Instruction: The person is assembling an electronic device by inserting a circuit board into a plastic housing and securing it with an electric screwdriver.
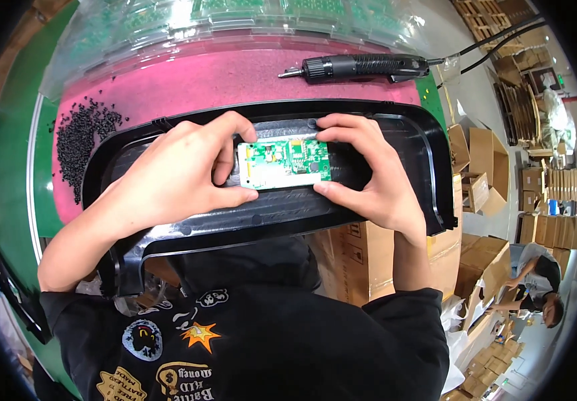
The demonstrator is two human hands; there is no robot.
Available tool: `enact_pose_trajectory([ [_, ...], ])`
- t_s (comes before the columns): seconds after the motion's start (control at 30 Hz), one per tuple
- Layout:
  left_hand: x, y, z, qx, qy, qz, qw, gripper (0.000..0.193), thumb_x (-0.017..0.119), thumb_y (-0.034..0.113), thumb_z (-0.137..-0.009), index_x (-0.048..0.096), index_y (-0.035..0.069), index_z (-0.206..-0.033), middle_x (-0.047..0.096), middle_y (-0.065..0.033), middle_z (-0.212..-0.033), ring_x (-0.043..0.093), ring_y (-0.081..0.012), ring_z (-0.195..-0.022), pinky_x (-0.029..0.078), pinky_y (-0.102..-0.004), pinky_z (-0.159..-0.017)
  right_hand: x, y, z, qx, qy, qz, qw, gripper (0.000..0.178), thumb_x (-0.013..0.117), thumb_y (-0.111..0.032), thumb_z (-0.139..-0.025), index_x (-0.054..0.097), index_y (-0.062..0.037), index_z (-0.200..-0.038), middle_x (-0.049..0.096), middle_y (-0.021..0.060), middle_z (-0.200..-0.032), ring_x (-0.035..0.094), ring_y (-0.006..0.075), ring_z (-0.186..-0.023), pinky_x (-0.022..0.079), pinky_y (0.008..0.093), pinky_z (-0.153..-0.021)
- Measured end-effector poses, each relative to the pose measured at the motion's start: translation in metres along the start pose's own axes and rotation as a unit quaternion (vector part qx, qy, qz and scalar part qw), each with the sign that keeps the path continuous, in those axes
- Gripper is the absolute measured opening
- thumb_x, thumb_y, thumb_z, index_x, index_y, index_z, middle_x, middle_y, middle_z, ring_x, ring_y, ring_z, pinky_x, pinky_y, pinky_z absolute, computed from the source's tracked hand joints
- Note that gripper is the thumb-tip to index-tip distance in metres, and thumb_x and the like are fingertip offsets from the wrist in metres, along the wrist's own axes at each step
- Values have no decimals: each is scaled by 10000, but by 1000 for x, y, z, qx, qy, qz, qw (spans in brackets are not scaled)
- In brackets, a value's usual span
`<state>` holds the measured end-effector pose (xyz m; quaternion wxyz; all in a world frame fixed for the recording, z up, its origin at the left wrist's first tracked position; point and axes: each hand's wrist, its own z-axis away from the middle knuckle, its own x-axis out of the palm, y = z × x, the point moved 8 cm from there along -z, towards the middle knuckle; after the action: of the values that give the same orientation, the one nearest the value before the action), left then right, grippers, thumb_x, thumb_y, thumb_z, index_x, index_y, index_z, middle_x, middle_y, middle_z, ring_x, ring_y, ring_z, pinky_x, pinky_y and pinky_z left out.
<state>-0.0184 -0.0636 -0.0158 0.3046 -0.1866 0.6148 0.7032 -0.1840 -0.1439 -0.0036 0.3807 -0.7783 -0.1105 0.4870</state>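
Note:
A small green circuit board (278, 164) lies over the middle of a long black plastic housing (202, 224), its populated side facing up. My left hand (202, 160) grips the board's left end, thumb at the lower corner and index finger at the upper one. At the right end, my right hand (372, 167) pinches it the same way, thumb below and fingers above. Whether the board touches the housing floor cannot be made out. The housing's front edge overhangs the table toward my body.
A black electric screwdriver (365, 68) with a cable rests on the pink mat (188, 77) behind the housing. Loose black screws (85, 137) are heaped at the left. Clear plastic trays (228, 20) with green boards stand at the back. Cardboard boxes (485, 267) and another person (535, 277) are at right.

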Motion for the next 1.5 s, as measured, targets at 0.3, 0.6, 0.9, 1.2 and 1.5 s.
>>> enact_pose_trajectory([
  [0.3, 9, -2, -4, -3, -11, -66, 998, 524, 814, 126, -647, 515, 53, -1072, 430, -40, -556, 462, -179, -480, 364, -310, -501, 5, 6, 2, 32, -22, 20, 999, 473, 780, -113, -676, 592, -17, -1099, 554, 117, -1206, 489, 306, -1140, 405, 385, -978],
  [0.6, 9, -2, -4, -6, -13, -54, 998, 535, 818, 119, -637, 515, 61, -1076, 430, -32, -559, 472, -177, -484, 365, -311, -499, 4, 3, 2, 29, -31, 27, 999, 477, 780, -97, -669, 591, -22, -1101, 550, 113, -1202, 484, 311, -1131, 404, 382, -966],
  [0.9, 7, -8, 1, -4, -6, -101, 995, 575, 824, 146, -647, 484, 69, -1103, 450, -35, -574, 510, -208, -509, 372, -342, -503, 9, -4, -4, 19, -26, 33, 999, 490, 786, -63, -635, 593, -32, -1084, 548, 111, -1189, 488, 313, -1116, 404, 386, -959],
  [1.2, -58, 11, 31, 28, 110, -101, 988, 493, 760, 157, -752, 518, 53, -1169, 565, -74, -696, 583, -222, -620, 453, -332, -590, -30, -9, 9, 52, 87, -47, 994, 239, 718, -43, -742, 596, 2, -942, 604, 109, -1071, 575, 189, -965, 440, 291, -861],
  [1.5, -108, -81, 67, -9, 168, -272, 947, 398, 682, -47, -706, 588, 2, -1091, 577, -133, -911, 569, -280, -769, 477, -363, -703, -148, 91, -13, 183, 99, 176, 962, 300, 562, -200, -956, 482, -78, -1218, 597, 62, -996, 545, 129, -868, 425, 257, -785],
])
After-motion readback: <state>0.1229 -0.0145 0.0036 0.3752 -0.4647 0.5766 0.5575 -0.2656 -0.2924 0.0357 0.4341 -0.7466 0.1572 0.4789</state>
